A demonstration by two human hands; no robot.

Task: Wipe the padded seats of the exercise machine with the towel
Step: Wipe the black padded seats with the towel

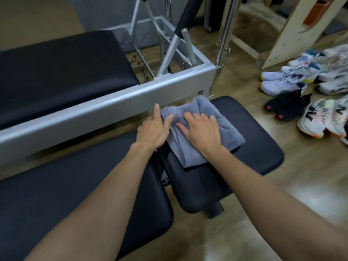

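Observation:
A folded grey-blue towel [222,129] lies on the small black padded seat [254,151] at the right of the bench. My right hand [202,131] presses flat on the towel, fingers spread. My left hand [153,129] rests at the towel's left edge with its fingertips on the cloth, over the gap between the two pads. The long black padded seat [66,194] stretches to the lower left under my left forearm. A third black pad [56,72] sits on the grey-framed machine behind.
The grey metal frame [113,102] of the machine runs diagonally just beyond the towel, with bars and an upright pole [224,42] at its end. Several pairs of shoes [301,95] lie on the wooden floor to the right. A wooden structure [293,29] stands at the back right.

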